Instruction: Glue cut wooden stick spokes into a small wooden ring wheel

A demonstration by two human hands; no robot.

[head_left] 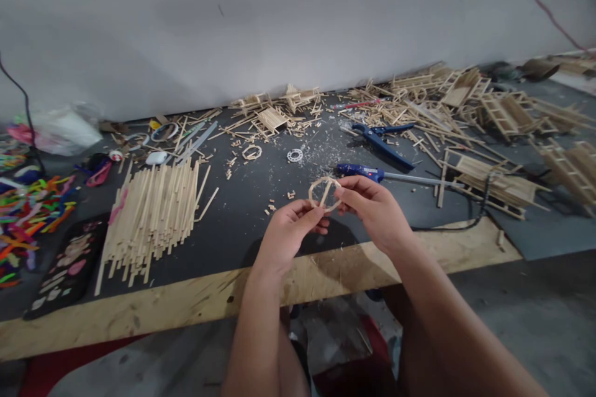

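Note:
Between both hands I hold a small wooden ring (pixel 311 188) with a stick across its middle, lifted a little above the dark tabletop. My left hand (pixel 291 226) pinches its lower left edge between thumb and fingers. On the right side, my right hand (pixel 370 201) grips the ring near the end of the crossing stick. Just behind my right hand lies a blue glue gun (pixel 358 172) with a long metal nozzle. A similar wooden ring (pixel 252 152) and a white toothed ring (pixel 295 155) rest farther back. Small wood bits (pixel 270 206) lie beside my left hand.
Many thin sticks (pixel 153 211) lie piled at left, beside a dark phone case (pixel 69 260) and colourful pipe cleaners (pixel 37 217). Blue cutters (pixel 386 142) lie behind the glue gun. Small wooden models (pixel 493 177) and loose sticks cover the right side. A cable (pixel 482 211) curves toward the front edge.

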